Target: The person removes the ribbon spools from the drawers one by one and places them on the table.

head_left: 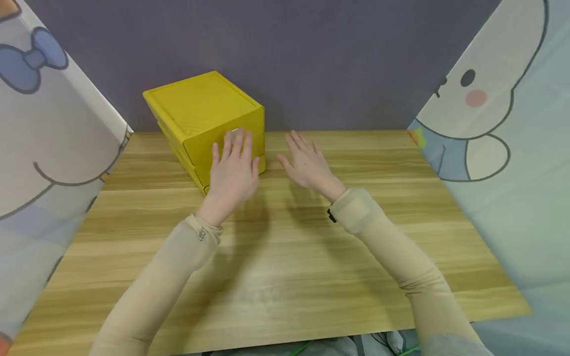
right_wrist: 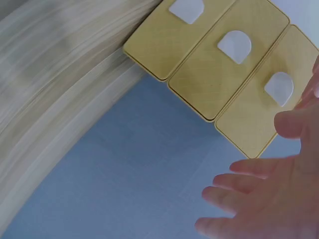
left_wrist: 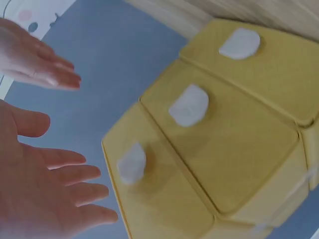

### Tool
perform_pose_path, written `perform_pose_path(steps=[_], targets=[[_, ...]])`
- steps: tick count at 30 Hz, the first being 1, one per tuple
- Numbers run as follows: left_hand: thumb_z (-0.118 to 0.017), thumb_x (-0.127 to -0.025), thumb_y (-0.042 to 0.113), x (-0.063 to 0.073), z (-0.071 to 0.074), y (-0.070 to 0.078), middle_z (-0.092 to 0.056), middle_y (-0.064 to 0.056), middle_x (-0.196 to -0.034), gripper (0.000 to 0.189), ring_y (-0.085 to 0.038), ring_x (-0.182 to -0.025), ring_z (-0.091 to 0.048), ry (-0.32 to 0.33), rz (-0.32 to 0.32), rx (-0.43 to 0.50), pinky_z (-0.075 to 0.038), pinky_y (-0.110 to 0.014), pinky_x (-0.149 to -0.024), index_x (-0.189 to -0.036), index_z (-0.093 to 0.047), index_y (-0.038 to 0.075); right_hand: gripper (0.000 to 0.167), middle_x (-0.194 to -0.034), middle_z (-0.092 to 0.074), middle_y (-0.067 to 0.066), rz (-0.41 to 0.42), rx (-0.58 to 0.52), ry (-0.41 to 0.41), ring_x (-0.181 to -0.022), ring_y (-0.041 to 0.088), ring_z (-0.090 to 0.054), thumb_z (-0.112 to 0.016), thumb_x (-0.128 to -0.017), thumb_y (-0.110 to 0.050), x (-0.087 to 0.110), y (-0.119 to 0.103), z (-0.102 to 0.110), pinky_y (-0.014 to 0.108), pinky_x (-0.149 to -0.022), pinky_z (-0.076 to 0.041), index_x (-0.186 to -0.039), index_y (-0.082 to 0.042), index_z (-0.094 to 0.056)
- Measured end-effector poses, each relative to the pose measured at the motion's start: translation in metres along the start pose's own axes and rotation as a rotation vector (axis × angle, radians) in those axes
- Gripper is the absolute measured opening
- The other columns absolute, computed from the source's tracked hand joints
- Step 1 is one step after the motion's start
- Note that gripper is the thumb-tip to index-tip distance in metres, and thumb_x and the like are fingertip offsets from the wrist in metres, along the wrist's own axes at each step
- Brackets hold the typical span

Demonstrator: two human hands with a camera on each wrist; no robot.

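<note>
A yellow box of three stacked drawers (head_left: 205,109) stands at the back left of the table, and each drawer front bears a white rounded knob (left_wrist: 189,105). In the head view my left hand (head_left: 233,173) hovers before the drawer fronts, fingers straight and spread, partly hiding them. The left wrist view shows a gap between its fingertips and the drawers. To the right of the box, my right hand (head_left: 307,160) is held above the table with straight fingers, holding nothing. Both palms face away from me. All three drawers (right_wrist: 229,59) look closed.
The wooden table (head_left: 285,277) reaches back to a dark grey-blue wall panel (head_left: 311,59). Cartoon-printed curtains (head_left: 498,99) hang on both sides. Below the front edge, dark cables (head_left: 385,341) and a green strip show.
</note>
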State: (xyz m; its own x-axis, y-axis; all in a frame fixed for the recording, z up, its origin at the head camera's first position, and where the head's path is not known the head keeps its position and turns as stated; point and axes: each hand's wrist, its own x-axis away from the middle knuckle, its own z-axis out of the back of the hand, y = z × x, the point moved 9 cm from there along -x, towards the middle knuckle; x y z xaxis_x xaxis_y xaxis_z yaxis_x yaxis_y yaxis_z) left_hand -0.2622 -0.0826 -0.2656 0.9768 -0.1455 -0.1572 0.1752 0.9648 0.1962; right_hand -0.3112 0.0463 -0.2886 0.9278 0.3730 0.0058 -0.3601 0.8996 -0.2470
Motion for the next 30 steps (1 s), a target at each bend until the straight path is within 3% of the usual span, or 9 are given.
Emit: perform_pose_path(steps=[7,15,22,30], targets=[[-0.026,-0.104,0.037,0.015,0.019,-0.011,-0.003,-0.013,-0.163,0.062,-0.034,-0.151,0.002,0.067,0.014,-0.03,0.0,-0.061,-0.123,-0.155,-0.005,0.008,0.07,-0.162,-0.012,0.01,-0.029,-0.083,0.011,-0.151,0.026,-0.012,-0.03,-0.101,-0.052,-0.001,-0.003,-0.004,0.053,-0.126,-0.006,-0.154,-0.008,-0.016],[-0.036,-0.103,0.035,0.03,0.036,-0.023,-0.017,-0.017,-0.161,0.061,-0.041,-0.149,-0.008,0.195,-0.002,-0.034,-0.01,-0.066,-0.12,-0.154,-0.017,0.007,0.068,-0.161,-0.02,0.012,-0.022,-0.173,-0.014,-0.15,0.028,-0.018,-0.031,-0.101,-0.052,-0.001,-0.017,-0.019,0.047,-0.126,-0.012,-0.153,-0.009,-0.02],[-0.039,-0.101,0.037,0.037,0.042,-0.042,-0.019,-0.02,-0.16,0.063,-0.047,-0.147,-0.009,0.254,0.02,-0.011,-0.011,-0.069,-0.118,-0.154,-0.019,0.008,0.069,-0.16,-0.022,0.012,-0.019,-0.259,-0.04,-0.148,0.031,-0.023,-0.03,-0.1,-0.054,-0.004,-0.027,-0.022,0.046,-0.125,-0.02,-0.154,-0.012,-0.02],[-0.06,-0.093,0.032,0.05,0.031,-0.054,-0.028,-0.026,-0.154,0.07,-0.055,-0.141,-0.018,0.348,-0.059,0.024,-0.023,-0.071,-0.113,-0.15,-0.03,0.004,0.067,-0.145,-0.049,0.016,-0.01,-0.355,-0.048,-0.13,0.031,-0.051,-0.033,-0.1,-0.054,-0.004,-0.028,-0.038,0.047,-0.111,-0.044,-0.147,-0.006,-0.037]])
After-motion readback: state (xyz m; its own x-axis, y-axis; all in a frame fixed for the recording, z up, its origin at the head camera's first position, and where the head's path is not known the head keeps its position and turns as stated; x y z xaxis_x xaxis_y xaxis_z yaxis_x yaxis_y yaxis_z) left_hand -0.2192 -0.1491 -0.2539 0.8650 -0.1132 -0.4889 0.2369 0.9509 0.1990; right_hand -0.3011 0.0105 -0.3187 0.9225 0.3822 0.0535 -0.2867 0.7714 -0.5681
